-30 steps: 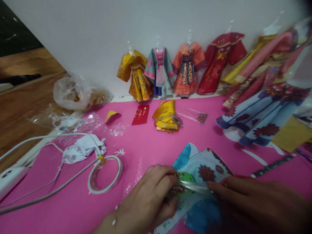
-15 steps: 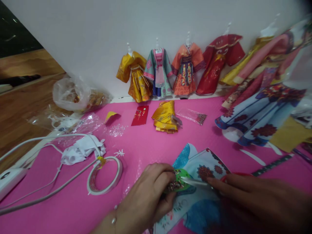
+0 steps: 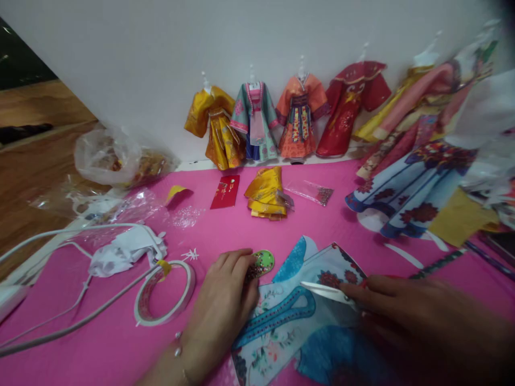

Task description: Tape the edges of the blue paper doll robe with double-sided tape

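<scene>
My left hand (image 3: pixel 223 308) is closed on the edge of a small green dish (image 3: pixel 265 260) of tiny mixed beads, low over the pink mat; the fingers cover part of it. In my right hand (image 3: pixel 418 313) is a pair of scissors (image 3: pixel 324 290), its silver blades pointing left and close together. Red handles show partly behind the fingers. Beneath the blades lies a printed fabric piece (image 3: pixel 273 351), white with blue bands and red and pink flowers. A blue fabric part (image 3: pixel 330 351) extends from its lower side, partly shadowed by my right hand.
A roll of tape (image 3: pixel 185 300) and white cables (image 3: pixel 100 308) lie at left. Folded yellow fabric (image 3: pixel 265 195), a red card (image 3: pixel 225 192) and a bead packet (image 3: pixel 311 193) sit farther back. Several dressed doll forms (image 3: pixel 300 118) line the wall; a blue-and-white skirt (image 3: pixel 414 187) stands right.
My left hand has moved left and slightly away with the green dish, uncovering the fabric's blue neckline band. The scissors remain in my right hand over the fabric. The view has shifted a little.
</scene>
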A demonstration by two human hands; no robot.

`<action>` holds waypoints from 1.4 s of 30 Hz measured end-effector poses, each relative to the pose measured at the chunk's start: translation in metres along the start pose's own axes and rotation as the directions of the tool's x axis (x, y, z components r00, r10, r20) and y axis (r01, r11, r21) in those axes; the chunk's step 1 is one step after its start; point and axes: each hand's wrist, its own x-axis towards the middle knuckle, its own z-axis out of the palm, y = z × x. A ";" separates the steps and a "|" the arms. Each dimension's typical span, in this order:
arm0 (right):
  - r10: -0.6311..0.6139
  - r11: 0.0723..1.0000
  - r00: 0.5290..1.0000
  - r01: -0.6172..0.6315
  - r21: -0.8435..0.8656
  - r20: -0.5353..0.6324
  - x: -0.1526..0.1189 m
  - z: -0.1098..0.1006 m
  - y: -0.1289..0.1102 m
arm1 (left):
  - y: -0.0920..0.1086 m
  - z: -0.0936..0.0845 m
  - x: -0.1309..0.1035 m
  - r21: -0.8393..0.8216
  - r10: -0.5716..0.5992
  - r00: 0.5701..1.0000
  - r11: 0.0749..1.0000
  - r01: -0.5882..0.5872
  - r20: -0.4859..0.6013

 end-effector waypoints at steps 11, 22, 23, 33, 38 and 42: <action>-0.048 0.994 0.998 0.043 0.101 0.051 0.004 -0.006 0.006 | 0.032 -0.012 -0.007 -0.172 0.463 0.848 0.886 -0.431 0.259; -0.071 0.994 0.993 0.063 0.084 0.098 -0.002 -0.001 0.005 | 0.028 -0.012 -0.004 -0.102 0.501 0.812 0.863 -0.495 0.300; -0.073 0.994 0.993 0.064 0.091 0.097 -0.002 0.000 0.005 | 0.028 -0.012 -0.004 -0.107 0.505 0.807 0.861 -0.498 0.305; -0.066 0.995 0.996 0.062 0.080 0.057 0.000 -0.001 0.002 | 0.029 -0.013 -0.006 -0.108 0.486 0.817 0.872 -0.478 0.311; -0.076 0.993 0.995 0.069 0.099 0.068 0.000 -0.001 0.001 | 0.028 -0.013 -0.006 -0.116 0.486 0.814 0.872 -0.476 0.317; -0.065 0.995 0.996 0.059 0.083 0.066 0.001 0.000 0.001 | 0.028 -0.011 -0.006 -0.131 0.487 0.817 0.872 -0.471 0.309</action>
